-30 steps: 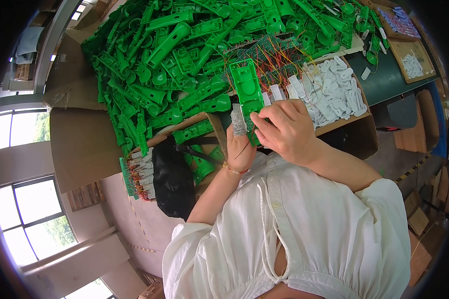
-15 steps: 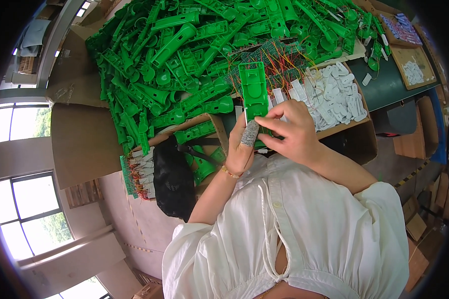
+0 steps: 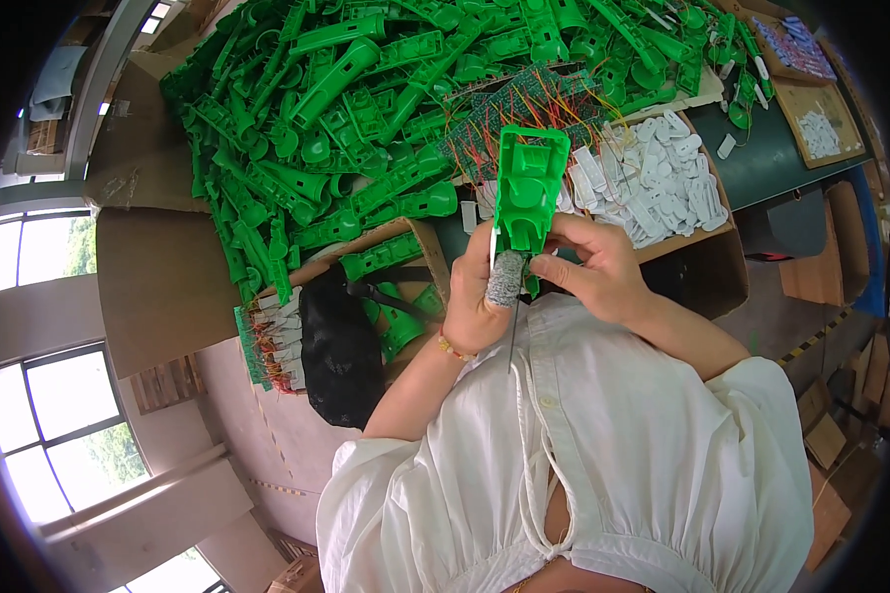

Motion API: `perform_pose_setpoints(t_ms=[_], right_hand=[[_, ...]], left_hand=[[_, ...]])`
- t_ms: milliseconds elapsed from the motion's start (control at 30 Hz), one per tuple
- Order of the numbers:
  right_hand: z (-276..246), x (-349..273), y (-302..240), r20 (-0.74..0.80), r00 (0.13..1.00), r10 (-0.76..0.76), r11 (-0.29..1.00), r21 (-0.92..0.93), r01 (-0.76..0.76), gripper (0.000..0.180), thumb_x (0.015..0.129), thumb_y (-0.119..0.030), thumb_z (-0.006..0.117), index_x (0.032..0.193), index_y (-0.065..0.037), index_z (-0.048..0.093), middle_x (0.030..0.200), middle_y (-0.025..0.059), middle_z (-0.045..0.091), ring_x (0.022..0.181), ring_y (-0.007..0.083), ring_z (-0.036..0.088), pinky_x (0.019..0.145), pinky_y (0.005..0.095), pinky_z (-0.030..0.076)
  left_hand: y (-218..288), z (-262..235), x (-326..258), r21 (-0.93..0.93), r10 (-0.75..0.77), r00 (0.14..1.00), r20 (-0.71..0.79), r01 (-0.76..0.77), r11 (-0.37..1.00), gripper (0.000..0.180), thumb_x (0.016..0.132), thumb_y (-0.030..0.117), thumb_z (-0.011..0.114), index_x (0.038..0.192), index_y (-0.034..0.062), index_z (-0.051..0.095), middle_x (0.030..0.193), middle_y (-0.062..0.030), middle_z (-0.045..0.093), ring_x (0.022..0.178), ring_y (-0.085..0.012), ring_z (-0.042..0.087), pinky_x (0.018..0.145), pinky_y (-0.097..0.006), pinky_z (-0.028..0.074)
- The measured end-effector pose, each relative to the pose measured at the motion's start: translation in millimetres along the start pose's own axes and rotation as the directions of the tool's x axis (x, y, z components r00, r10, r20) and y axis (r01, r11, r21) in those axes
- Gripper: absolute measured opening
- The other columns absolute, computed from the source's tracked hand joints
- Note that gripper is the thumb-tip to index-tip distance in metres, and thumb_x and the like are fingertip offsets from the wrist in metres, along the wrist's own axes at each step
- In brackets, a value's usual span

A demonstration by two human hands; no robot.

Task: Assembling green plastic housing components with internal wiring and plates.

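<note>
A green plastic housing half with an open, ribbed inside is held upright in front of my chest. My left hand grips its lower left side, the thumb wrapped in grey fabric and lying over the lower end. Along that left edge shows a narrow strip of something white. My right hand closes on the lower right side, thumb and fingers near the bottom end. A thin dark wire hangs below the hands. My palms and fingers hide the housing's lower end.
A large heap of green housings covers the table's far left. Wired circuit boards lie beyond my hands. White plastic pieces fill a cardboard box on the right. A black bag and an open carton stand at the left.
The housing has moved slightly right and tipped, showing more of its inside. My right hand has shifted from pinching at its lower end to holding its right side. The dark wire now hangs lower.
</note>
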State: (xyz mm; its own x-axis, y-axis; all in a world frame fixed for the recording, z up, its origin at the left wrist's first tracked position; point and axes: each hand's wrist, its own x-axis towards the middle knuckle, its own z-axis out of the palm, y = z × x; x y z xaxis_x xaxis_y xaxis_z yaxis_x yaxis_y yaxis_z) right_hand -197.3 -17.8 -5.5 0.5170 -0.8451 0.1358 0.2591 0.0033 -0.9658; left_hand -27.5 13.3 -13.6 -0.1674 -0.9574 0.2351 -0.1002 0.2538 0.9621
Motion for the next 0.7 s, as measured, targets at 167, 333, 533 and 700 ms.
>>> perform_pose_setpoints(t_ms=[167, 333, 533, 700], right_hand=[[6.7, -4.3, -4.1, -0.112, 0.99, -0.084, 0.996, -0.032, 0.081, 0.04, 0.084, -0.005, 0.059, 0.121, 0.006, 0.047, 0.108, 0.0106, 0.058, 0.098, 0.0144, 0.055, 0.084, 0.0274, 0.044], [0.9, -0.9, -1.9, -0.106, 0.989, -0.106, 0.992, -0.074, 0.098, 0.044, 0.084, -0.004, 0.059, 0.124, 0.006, 0.044, 0.11, 0.0104, 0.057, 0.099, 0.0143, 0.055, 0.085, 0.0274, 0.043], [-5.1, -7.5, 4.8, -0.09, 0.996, -0.026, 0.997, -0.073, 0.02, 0.043, 0.08, 0.0, 0.058, 0.12, 0.003, 0.045, 0.107, 0.0064, 0.057, 0.099, 0.0126, 0.054, 0.085, 0.027, 0.042], [-53.4, -37.2, -2.0, -0.132, 0.985, 0.114, 0.986, 0.134, -0.096, 0.048, 0.07, 0.001, 0.057, 0.116, 0.0, 0.044, 0.105, 0.0093, 0.058, 0.098, 0.022, 0.06, 0.085, 0.035, 0.048]], left_hand=[[8.6, 4.9, 4.8, -0.247, -0.043, 0.991, 0.123, 0.073, 0.966, 0.051, 0.089, 0.036, 0.05, 0.126, 0.0019, 0.037, 0.112, -0.0123, 0.055, 0.1, -0.02, 0.055, 0.085, -0.031, 0.044], [12.4, 5.3, 7.4, -0.376, -0.117, 0.973, 0.199, 0.186, 0.908, 0.048, 0.091, 0.029, 0.045, 0.129, 0.0032, 0.032, 0.12, -0.0135, 0.048, 0.109, -0.0217, 0.05, 0.091, -0.034, 0.041], [-9.6, 2.6, 4.4, -0.159, 0.084, 0.971, 0.224, -0.049, 0.986, 0.049, 0.09, 0.022, 0.043, 0.133, 0.0028, 0.028, 0.12, -0.0149, 0.048, 0.109, -0.0216, 0.05, 0.094, -0.034, 0.038], [10.8, 0.7, 5.4, 0.125, -0.16, 0.916, 0.368, 0.122, 0.985, 0.088, 0.062, -0.004, 0.056, 0.14, 0.0097, 0.017, 0.118, -0.0178, 0.054, 0.108, -0.0347, 0.053, 0.093, -0.037, 0.04]])
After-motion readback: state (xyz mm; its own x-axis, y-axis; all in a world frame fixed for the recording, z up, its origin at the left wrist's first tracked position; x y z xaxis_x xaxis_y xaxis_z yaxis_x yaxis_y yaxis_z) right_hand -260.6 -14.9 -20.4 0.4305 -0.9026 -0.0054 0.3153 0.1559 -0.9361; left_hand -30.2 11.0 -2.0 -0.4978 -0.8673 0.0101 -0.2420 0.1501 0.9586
